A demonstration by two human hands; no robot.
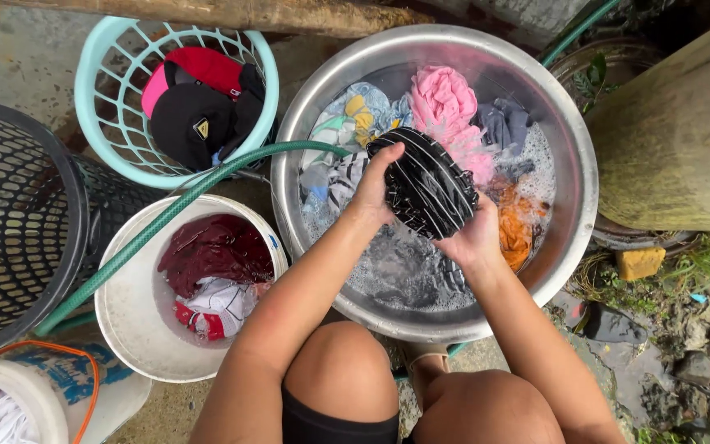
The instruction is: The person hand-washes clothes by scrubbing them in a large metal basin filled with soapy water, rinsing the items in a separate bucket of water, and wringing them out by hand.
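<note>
Both my hands grip a wet black garment with thin white stripes, bunched above the soapy water. My left hand clasps its left side, and my right hand holds it from underneath on the right. Below them is a large metal basin with suds and soaking clothes: a pink piece, an orange piece, a grey piece and a light patterned one.
A green hose runs from lower left into the basin. A white bucket holds dark red and white cloth. A turquoise basket holds black and red clothing. A black basket stands left. Rocks and mud lie right.
</note>
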